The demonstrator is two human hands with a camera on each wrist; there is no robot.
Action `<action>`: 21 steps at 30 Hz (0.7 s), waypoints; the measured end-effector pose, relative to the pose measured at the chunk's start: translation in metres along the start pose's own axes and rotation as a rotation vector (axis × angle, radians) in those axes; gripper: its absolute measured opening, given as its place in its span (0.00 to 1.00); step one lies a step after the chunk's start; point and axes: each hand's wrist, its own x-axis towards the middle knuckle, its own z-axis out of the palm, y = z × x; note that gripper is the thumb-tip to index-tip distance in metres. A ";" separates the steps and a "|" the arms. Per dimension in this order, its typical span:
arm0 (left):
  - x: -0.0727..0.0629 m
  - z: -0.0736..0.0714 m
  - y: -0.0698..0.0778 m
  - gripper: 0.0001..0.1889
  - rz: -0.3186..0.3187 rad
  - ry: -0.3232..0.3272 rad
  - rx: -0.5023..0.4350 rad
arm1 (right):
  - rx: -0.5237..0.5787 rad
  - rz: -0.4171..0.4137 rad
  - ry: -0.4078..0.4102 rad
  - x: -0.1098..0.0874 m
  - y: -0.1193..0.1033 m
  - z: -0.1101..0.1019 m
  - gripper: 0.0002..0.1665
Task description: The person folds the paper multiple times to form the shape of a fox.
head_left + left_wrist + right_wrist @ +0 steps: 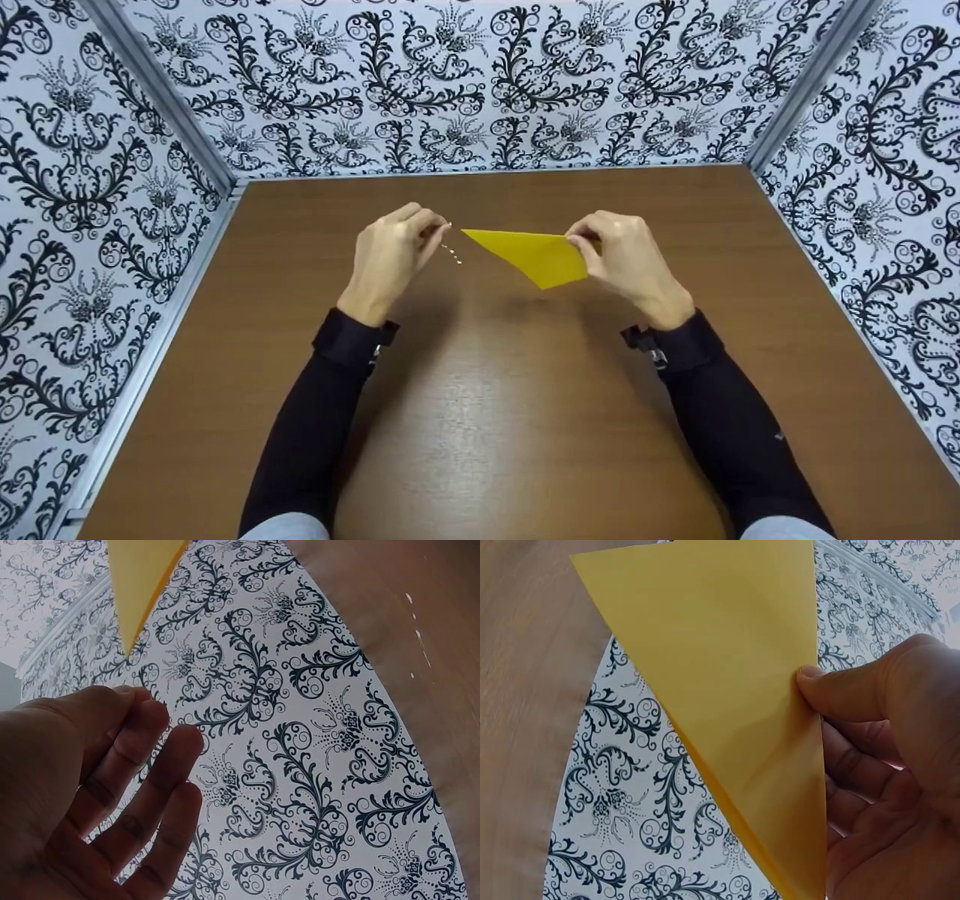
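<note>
A folded yellow sheet of paper [525,255], with a long pointed corner, is held above the table by my right hand [626,259]. The thumb lies on its near face and the fingers are behind it, as the right wrist view shows; layered edges run along its slanted side. My left hand [394,259] is just left of the sheet's pointed tip, with a small gap between. In the left wrist view, the thumb tip meets the forefinger [142,716] and the other fingers are curved; I see nothing held there.
Both hands are over a brown wooden table [450,420]. Near the left hand, small white specks [452,255] form a short row; I cannot tell what they are. White walls [480,82] with black scrollwork stand at the back and both sides, joined by metal posts [161,94].
</note>
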 end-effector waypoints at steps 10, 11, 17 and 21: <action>-0.001 -0.001 0.009 0.08 0.024 0.017 0.003 | 0.025 0.042 -0.056 0.000 -0.007 0.007 0.03; -0.001 -0.001 0.010 0.08 0.032 0.022 0.007 | 0.033 0.052 -0.066 0.000 -0.007 0.007 0.04; -0.001 0.000 0.017 0.07 0.070 0.046 0.014 | 0.090 0.122 -0.141 0.001 -0.011 0.012 0.05; -0.003 0.004 0.021 0.05 0.093 0.017 -0.002 | 0.146 0.153 -0.204 0.001 -0.011 0.018 0.06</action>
